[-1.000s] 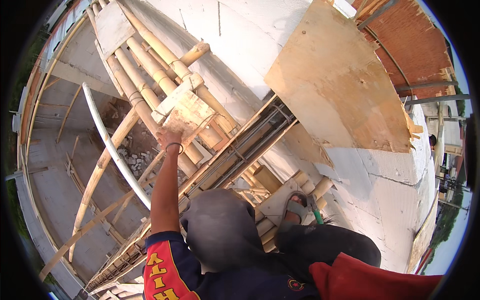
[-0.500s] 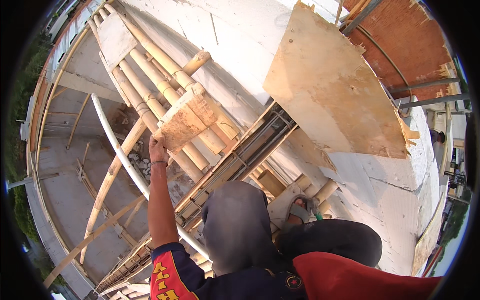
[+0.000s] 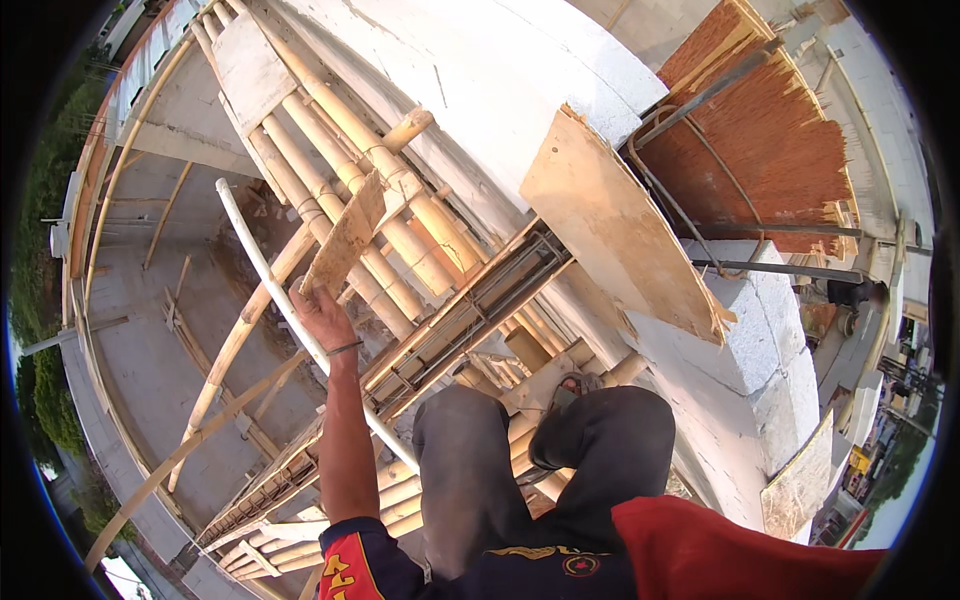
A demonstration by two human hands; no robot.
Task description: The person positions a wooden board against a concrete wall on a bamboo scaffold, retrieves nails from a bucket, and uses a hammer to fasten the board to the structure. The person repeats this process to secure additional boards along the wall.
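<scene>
My left hand (image 3: pixel 325 318) is closed on the near end of a small, worn plywood board (image 3: pixel 345 235). The board is tipped up on its edge above the bamboo poles (image 3: pixel 395 235), and whether it still touches them I cannot tell. Beside the hand runs a pale curved pipe (image 3: pixel 255 255). On the right a large plywood sheet (image 3: pixel 610 220) with a splintered edge slants against the white block wall (image 3: pixel 700 370). My right hand is out of the picture; just a red sleeve (image 3: pixel 720 545) shows on that side.
A narrow formwork channel with steel bars (image 3: pixel 480 315) crosses before my knees. Another board (image 3: pixel 252 70) lies on the far bamboo. My sandalled foot (image 3: pixel 570 388) rests on a board over poles. Left, the structure drops to a lower level. Reddish broken plywood (image 3: pixel 760 150) stands far right.
The small board has turned from lying nearly flat on the bamboo to standing on edge in my left hand. The large sheet at right appears narrower and more tilted. My legs and view have shifted.
</scene>
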